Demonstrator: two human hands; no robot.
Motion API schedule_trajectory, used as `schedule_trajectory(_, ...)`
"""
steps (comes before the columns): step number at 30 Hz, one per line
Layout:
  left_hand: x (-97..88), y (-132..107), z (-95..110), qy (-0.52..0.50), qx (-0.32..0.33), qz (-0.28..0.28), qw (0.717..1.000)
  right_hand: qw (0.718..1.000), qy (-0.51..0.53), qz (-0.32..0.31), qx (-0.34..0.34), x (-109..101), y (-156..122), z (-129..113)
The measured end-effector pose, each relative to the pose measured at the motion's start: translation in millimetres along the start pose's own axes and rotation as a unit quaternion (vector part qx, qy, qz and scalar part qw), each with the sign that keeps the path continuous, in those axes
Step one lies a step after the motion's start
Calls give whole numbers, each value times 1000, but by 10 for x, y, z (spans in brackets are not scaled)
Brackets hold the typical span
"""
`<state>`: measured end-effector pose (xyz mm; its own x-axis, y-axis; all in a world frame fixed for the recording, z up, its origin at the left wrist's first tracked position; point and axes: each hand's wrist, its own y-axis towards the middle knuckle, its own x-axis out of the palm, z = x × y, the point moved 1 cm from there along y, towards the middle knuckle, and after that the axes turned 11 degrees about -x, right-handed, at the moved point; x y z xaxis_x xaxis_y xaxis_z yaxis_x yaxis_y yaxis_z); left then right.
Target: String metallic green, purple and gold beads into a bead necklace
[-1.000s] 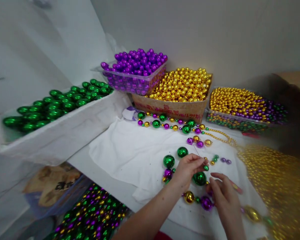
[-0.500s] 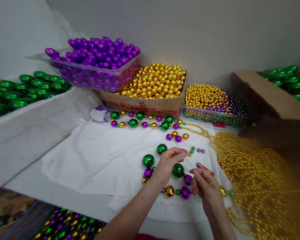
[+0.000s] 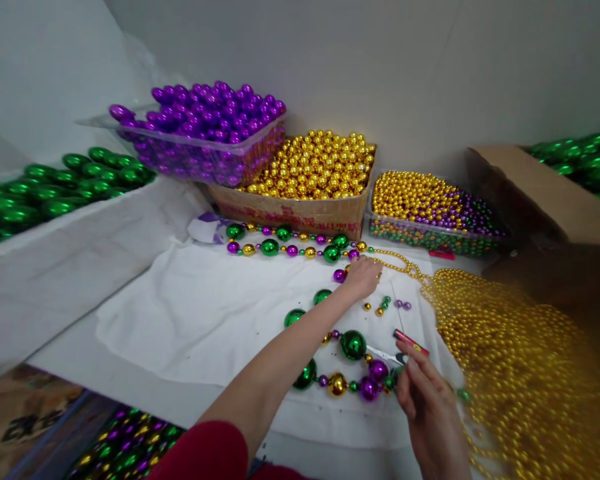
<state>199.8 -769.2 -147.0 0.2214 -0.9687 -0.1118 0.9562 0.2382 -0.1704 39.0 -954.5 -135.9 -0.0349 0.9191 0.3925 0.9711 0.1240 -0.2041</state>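
Observation:
A half-strung strand of large green, purple and gold beads (image 3: 353, 345) curves across the white cloth (image 3: 195, 313). My right hand (image 3: 427, 410) pinches the thin thread end (image 3: 383, 353) of that strand, close to a purple bead. My left hand (image 3: 364, 275) reaches forward, fingers curled down over a small group of loose beads; one purple bead (image 3: 339, 275) shows beside it, and what the fingers hold is hidden. Two loose green beads (image 3: 294, 317) lie beside my left forearm. Several tiny beads (image 3: 384, 305) lie just right of the left hand.
A red lighter (image 3: 410, 342) lies by my right hand. At the back stand a purple bead tray (image 3: 205, 127), a gold bead box (image 3: 320, 167) and a small-bead tray (image 3: 430, 207). Green beads (image 3: 55, 187) fill a left box. Gold strands (image 3: 520, 373) pile at right. A finished strand (image 3: 290, 241) lies ahead.
My left hand let go of the thread and reached forward onto the loose beads. My right hand dropped slightly, still pinching the thread. The view shifted a little.

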Motion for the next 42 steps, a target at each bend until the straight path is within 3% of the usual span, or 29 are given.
schedule_trajectory(3, -233, -160, 75, -36, -15, -9, 999, 1000, -13, 3, 6, -48, -29, -23)
schedule_trajectory(6, -519, -501, 93, -140, -52, -36, 988, 998, -37, -39, 35, -10, -83, -53)
schedule_trajectory(9, -707, -875, -14, -366, -138, -78, 917, 990, -68, -104, 69, 94, -154, -57)
schedule_trajectory(12, -778, -1100, -158, -486, -199, -58, 849, 985, -104, -120, 63, 165, -202, -22)
schedule_trajectory(17, -806, -1166, -231, -551, -224, -27, 803, 980, -159, -107, 57, 157, -257, 44)
schedule_trajectory(23, -823, -1173, -224, -566, -214, -27, 796, 977, -190, -85, 32, 198, -333, 23)
schedule_trajectory(34, -800, -1216, -261, -549, -195, -34, 812, 977, -198, -81, 17, 232, -297, 29)
schedule_trajectory(42, -708, -1346, -222, -512, -126, -149, 837, 977, -193, -89, 14, 237, -256, 115)
